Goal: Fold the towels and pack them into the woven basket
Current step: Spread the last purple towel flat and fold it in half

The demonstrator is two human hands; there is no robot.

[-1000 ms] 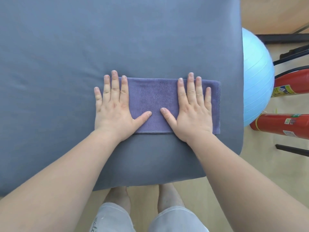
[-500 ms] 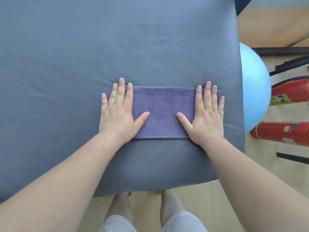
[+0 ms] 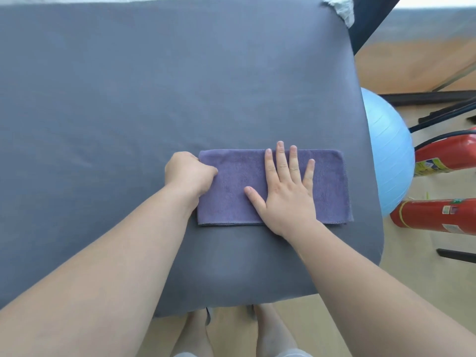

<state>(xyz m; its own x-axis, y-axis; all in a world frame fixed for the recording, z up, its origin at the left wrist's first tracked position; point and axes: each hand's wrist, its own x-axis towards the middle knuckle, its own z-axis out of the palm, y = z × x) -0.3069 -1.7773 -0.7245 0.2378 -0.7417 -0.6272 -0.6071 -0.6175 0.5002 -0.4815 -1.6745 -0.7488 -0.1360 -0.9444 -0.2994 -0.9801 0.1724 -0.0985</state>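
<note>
- Tabletop [image 3: 154, 99]: padded, under a grey-blue cover that fills most of the frame. The corners are rounded, the cover is smooth with faint creases at left, and its near edge hangs over at lower centre.
- Towel [image 3: 331, 184]: purple, folded into a long strip. It lies flat on the tabletop at centre right, long side running left-right, with its right end near the tabletop's right edge. A stitched hem shows along its near edge.
- Left hand [image 3: 190, 173]: fingers curled, gripping the towel's left end.
- Right hand [image 3: 286, 194]: flat, fingers straight and spread, palm pressing down on the towel's middle.
- Ball [image 3: 386, 150]: pale blue, on the floor just beside the tabletop's right edge.
- Extinguishers: two red ones at the right edge of the frame, one lying at lower right [image 3: 438, 215] and one above it [image 3: 448, 153]. The labels are too small to read.
- Floor [image 3: 417, 292]: light wood, seen at right and along the bottom.
- White cloth [image 3: 340, 7]: crumpled, at the tabletop's upper right corner.
- Dark metal bars [image 3: 425, 95] cross the upper right.
- Bare legs [image 3: 270, 331] show at bottom centre.
</note>
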